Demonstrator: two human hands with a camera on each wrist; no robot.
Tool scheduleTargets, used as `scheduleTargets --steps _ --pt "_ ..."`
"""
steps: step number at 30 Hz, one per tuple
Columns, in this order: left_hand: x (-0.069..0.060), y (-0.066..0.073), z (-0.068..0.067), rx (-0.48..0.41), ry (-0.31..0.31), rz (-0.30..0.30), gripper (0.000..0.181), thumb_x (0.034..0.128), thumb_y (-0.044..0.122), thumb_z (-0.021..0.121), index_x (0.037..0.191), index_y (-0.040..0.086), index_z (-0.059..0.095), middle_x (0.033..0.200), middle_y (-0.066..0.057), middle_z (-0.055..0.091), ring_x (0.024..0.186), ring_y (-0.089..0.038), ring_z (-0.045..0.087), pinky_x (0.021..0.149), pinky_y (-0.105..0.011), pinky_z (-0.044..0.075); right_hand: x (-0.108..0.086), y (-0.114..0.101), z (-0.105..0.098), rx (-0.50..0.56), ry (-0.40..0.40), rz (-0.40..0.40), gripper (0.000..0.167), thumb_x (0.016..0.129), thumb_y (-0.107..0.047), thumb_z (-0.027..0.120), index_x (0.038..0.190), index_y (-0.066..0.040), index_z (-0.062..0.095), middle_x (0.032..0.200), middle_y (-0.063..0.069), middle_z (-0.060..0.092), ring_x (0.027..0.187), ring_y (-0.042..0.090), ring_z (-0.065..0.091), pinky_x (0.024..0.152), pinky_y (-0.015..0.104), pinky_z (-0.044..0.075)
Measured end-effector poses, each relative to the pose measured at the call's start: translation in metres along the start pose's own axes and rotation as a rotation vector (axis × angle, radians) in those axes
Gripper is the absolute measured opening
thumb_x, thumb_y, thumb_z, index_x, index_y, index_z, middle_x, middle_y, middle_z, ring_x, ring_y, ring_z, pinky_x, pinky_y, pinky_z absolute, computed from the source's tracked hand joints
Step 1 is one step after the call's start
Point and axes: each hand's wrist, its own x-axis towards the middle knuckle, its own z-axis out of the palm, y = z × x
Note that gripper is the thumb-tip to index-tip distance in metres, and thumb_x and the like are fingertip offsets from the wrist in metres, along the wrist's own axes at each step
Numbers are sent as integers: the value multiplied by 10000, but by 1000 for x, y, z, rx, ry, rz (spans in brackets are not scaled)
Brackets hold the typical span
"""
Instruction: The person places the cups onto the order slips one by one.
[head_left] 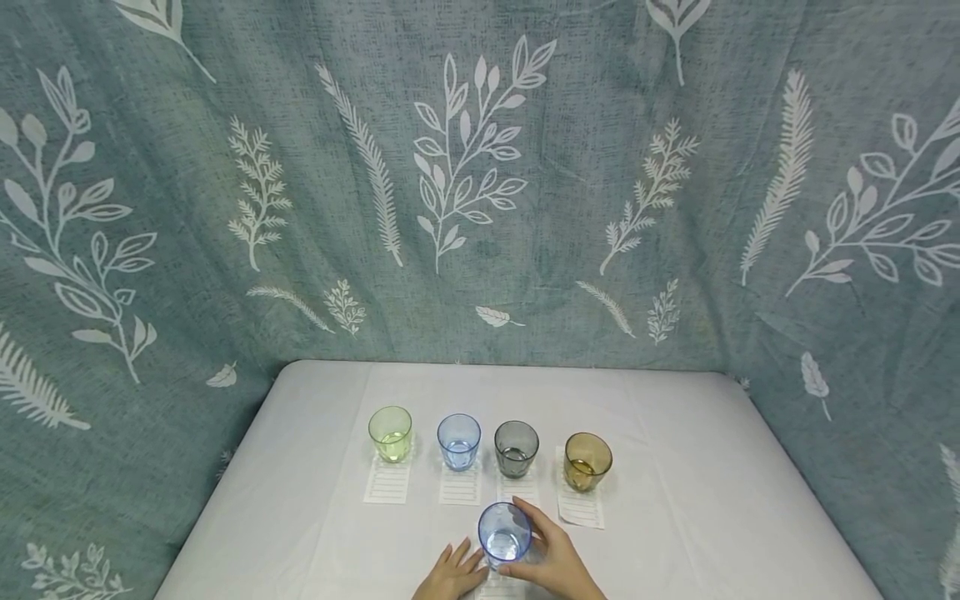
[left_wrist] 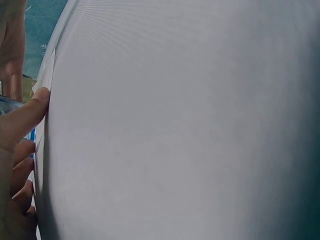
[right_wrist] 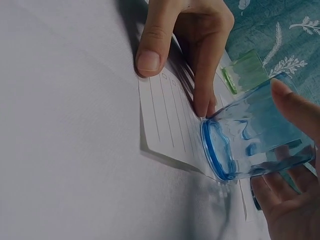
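My right hand [head_left: 557, 557] holds a blue drinking glass [right_wrist: 255, 135] round its side, thumb on one side and fingers on the other. The glass's base is at one end of a lined paper slip [right_wrist: 167, 122]; I cannot tell whether it bears fully on it. My left hand [head_left: 452, 573] lies to the left of the glass with its fingers extended. In the right wrist view its thumb [right_wrist: 150, 60] presses by the slip's edge, and a fingertip touches the slip near the glass's base. The left wrist view shows this hand only at its left edge.
Farther back, a green glass [head_left: 391, 434], a light blue glass [head_left: 459, 442], a grey glass [head_left: 516, 450] and an amber glass [head_left: 588, 462] stand in a row, with lined paper slips under or before them. A white cloth [head_left: 675, 533] covers the table; a leaf-patterned curtain [head_left: 562, 300] surrounds it.
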Motion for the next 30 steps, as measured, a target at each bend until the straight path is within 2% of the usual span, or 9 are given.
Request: scheduleTargets --steps 6,13,17,23,26,30 --pt "-2 -1 2 9 18 11 446 882 451 566 1151 108 654 1219 -106 635 1153 -342 557 887 -426 500 -1 2 1 -1 -14 17 851 684 -108 831 1370 77 362 1365 277 433 1229 478 435 982 512 419" --pt "-3 0 4 -55 50 10 470 911 469 518 1153 91 655 1219 -135 629 1154 -371 553 887 -468 499 -1 1 0 10 -46 22 850 725 -100 800 1397 84 313 1410 303 365 1280 516 340 981 563 395" --pt "-4 0 4 -91 51 -2 495 920 485 493 1161 84 652 1227 -147 621 1162 -382 547 893 -487 495 -2 3 0 3 -51 22 857 737 -104 789 1406 92 292 1412 322 352 1269 532 345 958 586 406" --pt "-4 0 6 -57 62 3 473 899 474 535 1150 92 659 1219 -134 629 1149 -368 558 883 -467 501 -4 2 -1 -9 -53 9 877 734 -112 795 1409 105 279 1406 331 354 1240 518 392 962 533 424" --pt "-4 0 6 -41 62 7 472 907 472 522 1153 91 655 1217 -133 630 1144 -364 559 884 -452 501 -6 -1 -7 -36 -57 -22 901 719 -129 810 1395 134 276 1388 355 360 1218 523 402 968 506 416" --pt "-7 -1 0 -94 48 -19 509 924 470 488 1173 51 633 1214 -178 618 1158 -367 548 957 -417 464 -11 -11 -25 -116 -43 -15 888 717 -162 817 1396 108 311 1366 336 409 1197 491 450 947 498 447"
